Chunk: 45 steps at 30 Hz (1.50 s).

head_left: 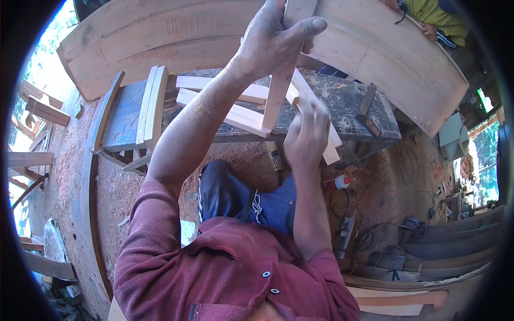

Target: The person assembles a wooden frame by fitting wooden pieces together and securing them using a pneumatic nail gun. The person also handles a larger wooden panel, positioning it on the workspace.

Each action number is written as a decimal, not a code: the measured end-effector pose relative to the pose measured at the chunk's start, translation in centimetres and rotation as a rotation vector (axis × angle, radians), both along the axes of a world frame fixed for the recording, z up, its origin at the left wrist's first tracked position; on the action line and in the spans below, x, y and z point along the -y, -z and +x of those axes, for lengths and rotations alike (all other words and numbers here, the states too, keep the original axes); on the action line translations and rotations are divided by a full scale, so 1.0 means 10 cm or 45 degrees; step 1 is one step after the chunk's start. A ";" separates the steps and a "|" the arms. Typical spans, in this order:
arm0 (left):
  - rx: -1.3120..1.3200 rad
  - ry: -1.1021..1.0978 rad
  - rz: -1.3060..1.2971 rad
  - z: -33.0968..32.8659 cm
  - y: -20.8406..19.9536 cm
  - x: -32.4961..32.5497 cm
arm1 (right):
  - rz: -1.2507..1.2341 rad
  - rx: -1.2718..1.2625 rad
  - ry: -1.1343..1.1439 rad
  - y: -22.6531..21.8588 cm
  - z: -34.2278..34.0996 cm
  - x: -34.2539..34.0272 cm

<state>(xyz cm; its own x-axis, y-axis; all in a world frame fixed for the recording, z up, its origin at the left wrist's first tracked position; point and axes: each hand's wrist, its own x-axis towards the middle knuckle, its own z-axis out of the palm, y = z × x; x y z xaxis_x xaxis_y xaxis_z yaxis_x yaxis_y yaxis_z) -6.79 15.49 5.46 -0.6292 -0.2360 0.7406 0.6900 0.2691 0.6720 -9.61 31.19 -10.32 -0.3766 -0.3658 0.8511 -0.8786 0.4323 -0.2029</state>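
My left hand (279,43) is wrapped round the upper part of a pale wooden bar (279,96), its thumb stretched across the face. The bar stands upright, its lower end meeting a wooden slat (235,115) over the workbench (345,101). Close to the bar's right side is my right hand (308,131), its fingers curled and slightly blurred. What it holds, if anything, is hidden. Beside it, another pale strip (329,144) slants over the bench's near edge. A second slat (201,83) lies behind the first.
Wide curved wooden panels (160,32) stand behind the bench. Paired strips (152,104) lie on its left end, and a dark metal square (368,109) on its right. A white bottle with a red cap (340,183) is below. Another person's yellow sleeve (436,18) shows at far right.
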 end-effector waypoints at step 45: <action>0.195 -0.239 -0.241 0.03 0.08 0.08 | 0.366 0.978 -0.602 -0.10 -0.33 0.03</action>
